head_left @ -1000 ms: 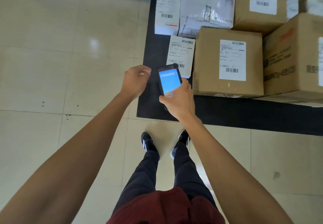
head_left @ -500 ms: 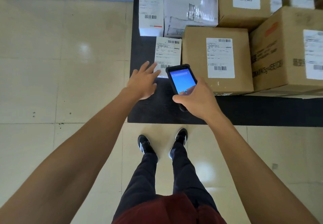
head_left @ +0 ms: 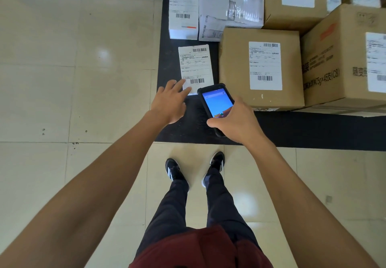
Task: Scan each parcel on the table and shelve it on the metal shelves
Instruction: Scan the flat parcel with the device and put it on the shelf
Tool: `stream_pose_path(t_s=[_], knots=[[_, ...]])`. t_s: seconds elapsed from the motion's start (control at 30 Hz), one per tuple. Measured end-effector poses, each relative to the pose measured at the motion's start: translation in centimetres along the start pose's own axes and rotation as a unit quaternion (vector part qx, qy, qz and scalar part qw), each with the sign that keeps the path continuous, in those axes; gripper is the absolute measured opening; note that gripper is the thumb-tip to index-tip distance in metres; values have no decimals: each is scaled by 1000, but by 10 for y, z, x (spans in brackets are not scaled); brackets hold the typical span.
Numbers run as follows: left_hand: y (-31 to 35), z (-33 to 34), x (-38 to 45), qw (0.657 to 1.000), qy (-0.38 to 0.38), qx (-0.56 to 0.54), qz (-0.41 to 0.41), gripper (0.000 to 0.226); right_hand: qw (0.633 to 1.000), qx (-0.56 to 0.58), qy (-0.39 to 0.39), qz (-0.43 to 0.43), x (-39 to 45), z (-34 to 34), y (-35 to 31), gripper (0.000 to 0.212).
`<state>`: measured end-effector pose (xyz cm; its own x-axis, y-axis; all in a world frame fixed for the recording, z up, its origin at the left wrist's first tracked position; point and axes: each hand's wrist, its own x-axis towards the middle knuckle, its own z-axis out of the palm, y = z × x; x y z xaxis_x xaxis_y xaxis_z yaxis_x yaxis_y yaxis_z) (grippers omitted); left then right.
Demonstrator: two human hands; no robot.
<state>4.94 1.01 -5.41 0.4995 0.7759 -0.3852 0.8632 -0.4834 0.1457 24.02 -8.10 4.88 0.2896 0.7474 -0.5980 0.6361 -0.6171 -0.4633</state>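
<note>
**Hand reaches a flat labelled parcel while the scanner is held beside it**

The left hand (head_left: 169, 102) lies with its fingers straight and spread, the fingertips resting on the near edge of a small flat white parcel (head_left: 196, 67) that lies label-up on the black table (head_left: 313, 129). It holds nothing. The right hand (head_left: 238, 121) grips a black handheld scanner (head_left: 216, 102), fingers curled round its lower end, the blue screen facing up; the scanner's top sits just beside the parcel's near right corner. Just beside the flat parcel on the right stands a brown cardboard box (head_left: 236, 69) with a white shipping label. Behind them lie a white box (head_left: 183, 8) and a grey plastic mailer bag (head_left: 231, 6), with larger cardboard boxes (head_left: 338, 58) at the right.
</note>
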Motion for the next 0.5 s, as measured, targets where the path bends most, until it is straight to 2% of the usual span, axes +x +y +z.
stream_pose_path(t_s=[0.23,0.5], knots=[[-2,1,-3,1000,-5,0,-1,57,1000,-4,-1,7,-9,6,4,56],[-2,1,-4,1000,-13,3,-4,59,1000,-8,-21,10,-16,10,6,62]])
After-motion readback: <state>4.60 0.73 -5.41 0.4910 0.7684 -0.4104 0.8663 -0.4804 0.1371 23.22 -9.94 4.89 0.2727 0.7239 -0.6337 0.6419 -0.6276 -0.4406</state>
